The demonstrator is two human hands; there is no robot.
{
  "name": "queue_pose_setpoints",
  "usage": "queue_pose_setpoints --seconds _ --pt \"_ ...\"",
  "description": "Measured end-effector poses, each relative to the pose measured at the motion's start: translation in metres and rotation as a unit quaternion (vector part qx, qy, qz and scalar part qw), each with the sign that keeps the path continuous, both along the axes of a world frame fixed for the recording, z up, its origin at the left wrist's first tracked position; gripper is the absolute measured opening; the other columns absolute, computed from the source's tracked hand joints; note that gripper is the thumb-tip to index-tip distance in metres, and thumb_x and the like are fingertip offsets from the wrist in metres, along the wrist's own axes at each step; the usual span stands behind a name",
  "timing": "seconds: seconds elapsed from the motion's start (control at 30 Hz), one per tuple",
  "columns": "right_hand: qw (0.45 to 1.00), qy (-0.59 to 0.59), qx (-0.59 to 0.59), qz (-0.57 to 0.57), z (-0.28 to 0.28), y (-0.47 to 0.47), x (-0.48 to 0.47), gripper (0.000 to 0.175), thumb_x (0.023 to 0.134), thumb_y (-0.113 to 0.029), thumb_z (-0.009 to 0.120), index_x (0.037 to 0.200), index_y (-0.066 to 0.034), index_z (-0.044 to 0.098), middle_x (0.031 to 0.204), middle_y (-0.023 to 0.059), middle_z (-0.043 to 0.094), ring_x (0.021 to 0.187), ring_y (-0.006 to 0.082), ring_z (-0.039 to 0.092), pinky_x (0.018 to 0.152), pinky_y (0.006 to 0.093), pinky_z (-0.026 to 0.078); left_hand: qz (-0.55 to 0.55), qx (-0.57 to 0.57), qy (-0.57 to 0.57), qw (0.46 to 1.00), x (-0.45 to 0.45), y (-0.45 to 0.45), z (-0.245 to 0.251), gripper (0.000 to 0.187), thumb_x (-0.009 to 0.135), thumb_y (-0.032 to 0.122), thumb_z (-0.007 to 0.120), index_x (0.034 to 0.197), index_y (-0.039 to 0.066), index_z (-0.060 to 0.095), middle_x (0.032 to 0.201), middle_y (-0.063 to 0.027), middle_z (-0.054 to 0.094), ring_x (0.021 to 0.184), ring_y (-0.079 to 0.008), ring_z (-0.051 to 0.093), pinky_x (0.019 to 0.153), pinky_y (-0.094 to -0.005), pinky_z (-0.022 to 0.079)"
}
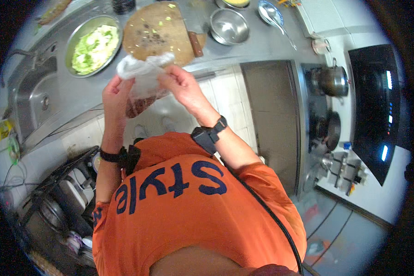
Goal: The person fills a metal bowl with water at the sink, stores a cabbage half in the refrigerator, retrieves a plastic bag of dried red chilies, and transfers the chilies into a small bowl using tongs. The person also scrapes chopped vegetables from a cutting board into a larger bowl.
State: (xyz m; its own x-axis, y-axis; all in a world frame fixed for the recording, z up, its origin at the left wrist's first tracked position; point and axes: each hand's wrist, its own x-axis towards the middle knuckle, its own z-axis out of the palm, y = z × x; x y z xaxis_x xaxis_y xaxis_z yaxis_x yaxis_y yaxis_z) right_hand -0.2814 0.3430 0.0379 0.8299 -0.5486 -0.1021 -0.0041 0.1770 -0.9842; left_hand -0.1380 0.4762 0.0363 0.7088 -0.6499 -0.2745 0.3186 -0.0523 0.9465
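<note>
Between my two hands hangs a translucent plastic bag (143,81) with dark reddish-brown contents (139,106) in its bottom, too blurred to name. My left hand (116,95) pinches the left side of its bunched white top, and my right hand (177,82) pinches the right side. The bag is held in front of the counter's edge, over the floor. Just beyond it lies a round wooden cutting board (155,31) with scattered green scraps. A knife's brown handle (195,44) rests at the board's right edge.
A metal bowl of chopped pale-green vegetable (95,48) stands left of the board, near the sink (38,100). To the right are a steel bowl (229,27) and a blue-patterned dish (270,13) with a spoon. A pot (334,81) stands on the stove at far right.
</note>
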Motion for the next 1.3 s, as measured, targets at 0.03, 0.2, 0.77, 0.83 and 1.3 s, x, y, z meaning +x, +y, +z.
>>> queue_pose_setpoints --seconds 0.03,0.2,0.77,0.83,1.3 --pt "1.000 -0.001 0.027 0.007 -0.004 0.004 0.003 0.008 0.095 -0.009 0.059 0.100 -0.0034 0.060 0.087 -0.0010 0.062 0.081 0.0066 0.058 0.070 0.0217 0.046 -0.039 0.034 -0.021 0.998 0.001 0.004 -0.002 0.029 0.090 0.011 0.063 0.118 0.003 0.061 0.107 -0.0044 0.066 0.092 -0.0119 0.061 0.079 -0.0265 0.049" --pt "1.000 0.021 -0.012 -0.012 -0.022 0.023 0.009 0.017 0.092 -0.010 0.062 0.105 -0.0012 0.062 0.085 -0.0029 0.063 0.074 0.0038 0.052 0.063 0.0249 0.047 -0.099 0.043 -0.113 0.988 -0.012 0.012 -0.020 0.033 0.088 0.008 0.065 0.120 0.002 0.061 0.106 -0.0063 0.066 0.090 -0.0127 0.061 0.080 -0.0270 0.050" --pt "0.985 0.115 0.058 0.117 -0.082 0.072 0.015 0.020 0.096 -0.016 0.057 0.082 -0.0027 0.059 0.067 -0.0034 0.048 0.064 0.0042 0.041 0.053 0.0249 0.036 0.058 0.168 0.135 0.975 0.000 0.060 -0.091 0.040 0.097 0.040 0.055 0.095 0.002 0.067 0.086 -0.0052 0.065 0.078 -0.0115 0.058 0.070 -0.0268 0.047" --pt "0.973 0.138 0.080 0.167 -0.092 0.080 0.017 0.018 0.096 -0.016 0.057 0.087 -0.0011 0.062 0.067 -0.0006 0.052 0.064 0.0051 0.044 0.054 0.0255 0.039 0.069 0.077 0.236 0.966 0.004 0.066 -0.100 0.037 0.098 0.038 0.054 0.100 0.003 0.065 0.088 -0.0067 0.065 0.082 -0.0135 0.060 0.074 -0.0274 0.048" --pt "0.977 0.172 0.100 0.074 -0.135 0.102 0.000 0.016 0.093 -0.018 0.062 0.097 -0.0028 0.062 0.069 0.0008 0.052 0.063 0.0052 0.045 0.054 0.0253 0.040 -0.099 0.086 0.257 0.958 -0.017 0.092 -0.126 0.036 0.098 0.030 0.055 0.122 0.004 0.056 0.109 -0.0078 0.064 0.100 -0.0156 0.060 0.089 -0.0313 0.046"
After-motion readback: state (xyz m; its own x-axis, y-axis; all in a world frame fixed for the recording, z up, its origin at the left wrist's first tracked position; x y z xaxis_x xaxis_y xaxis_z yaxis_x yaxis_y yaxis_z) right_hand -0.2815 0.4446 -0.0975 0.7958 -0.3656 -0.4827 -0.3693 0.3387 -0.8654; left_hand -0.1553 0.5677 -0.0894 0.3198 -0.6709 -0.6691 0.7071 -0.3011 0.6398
